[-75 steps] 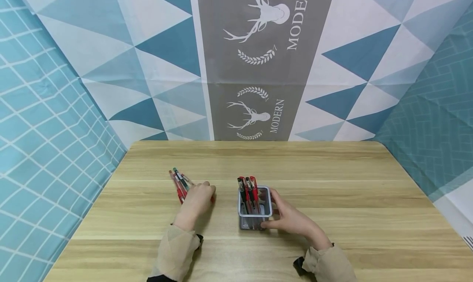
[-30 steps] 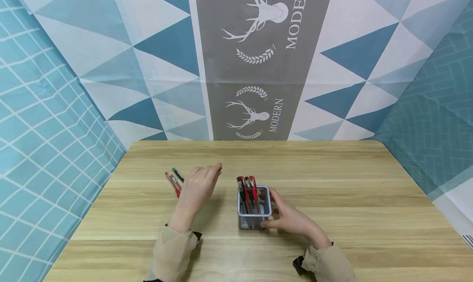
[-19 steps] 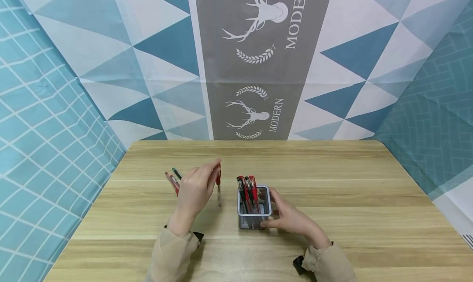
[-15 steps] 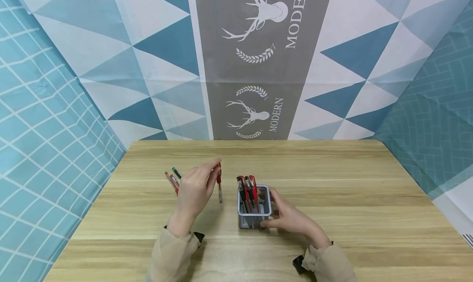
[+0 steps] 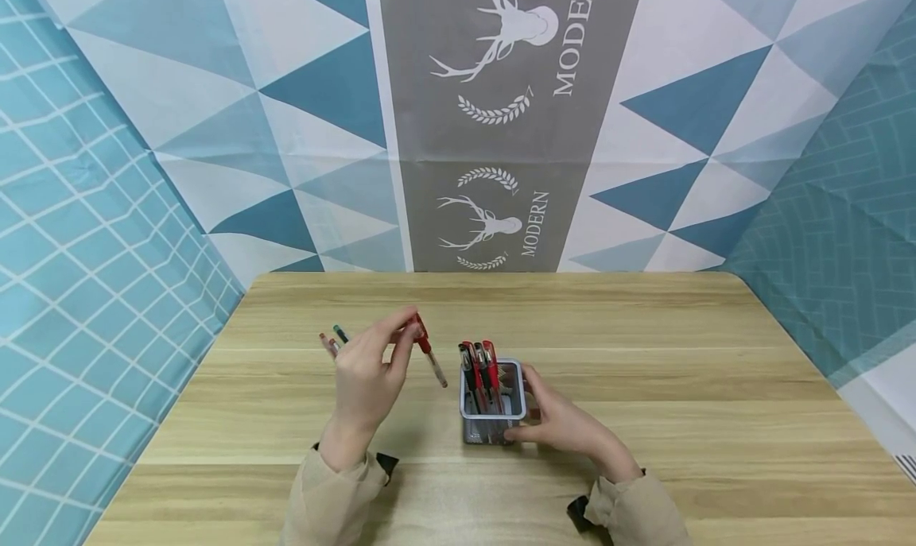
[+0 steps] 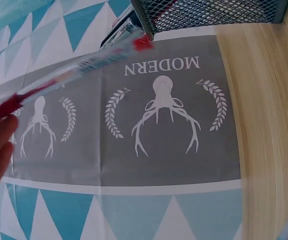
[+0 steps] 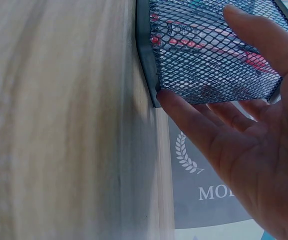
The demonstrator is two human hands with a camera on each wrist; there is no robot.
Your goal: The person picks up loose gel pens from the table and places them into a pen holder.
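Note:
My left hand (image 5: 368,375) pinches a red gel pen (image 5: 432,357) by its capped end, above the table left of the pen holder. The pen slants, its clear barrel pointing down and right towards the holder. In the left wrist view the pen's red end (image 6: 143,43) overlaps a corner of the mesh. My right hand (image 5: 565,425) grips the square mesh pen holder (image 5: 487,431) on its right side, thumb in front and fingers behind. Several red and black pens (image 5: 481,371) stand in it, leaning to the left. In the right wrist view, thumb and fingers span the mesh wall (image 7: 208,70).
Behind my left hand lie a green-ended pen (image 5: 340,334) and two reddish pens (image 5: 329,344), partly hidden by the hand. The wooden table (image 5: 644,347) ends at a patterned cloth backdrop (image 5: 494,188).
My left hand has risen from the loose pens with the red pen, which first hung upright and now tilts, lower end swung right. The right hand and holder stay put.

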